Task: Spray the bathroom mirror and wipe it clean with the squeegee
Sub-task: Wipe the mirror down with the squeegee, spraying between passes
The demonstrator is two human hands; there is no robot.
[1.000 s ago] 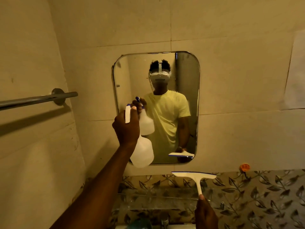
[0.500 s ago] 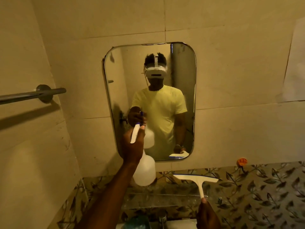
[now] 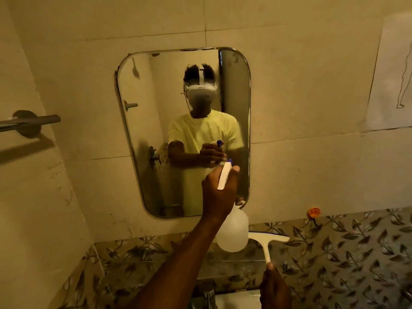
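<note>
Left hand [image 3: 217, 195]: fingers wrapped tight around the neck and trigger head of the spray bottle [image 3: 231, 230], arm raised and extended. The white trigger head points at the lower right part of the mirror [image 3: 156, 134], close to the glass; whether it touches cannot be told. The translucent body hangs below the hand, overlapping the mirror's lower right corner and bottom edge.

Right hand [image 3: 275, 288]: fist closed on the lower end of the squeegee [image 3: 266, 241] handle, at the bottom edge of view. The blade sits level, upward, below the mirror's bottom edge and in front of the leaf-patterned tile band [image 3: 345, 253]. The blade's left end is hidden behind the bottle body.

Mirror: rounded rectangle, fixed to the plain tiled wall [image 3: 301, 97]. A patch of fine droplets shows on the upper centre glass. Left and middle glass lie unobstructed.

Surroundings: towel bar [image 3: 31, 122] projects from the left wall, well apart from the mirror. A small orange hook [image 3: 314, 212] sits right of the squeegee, apart. A tap [image 3: 208, 293] stands below, between the arms.
</note>
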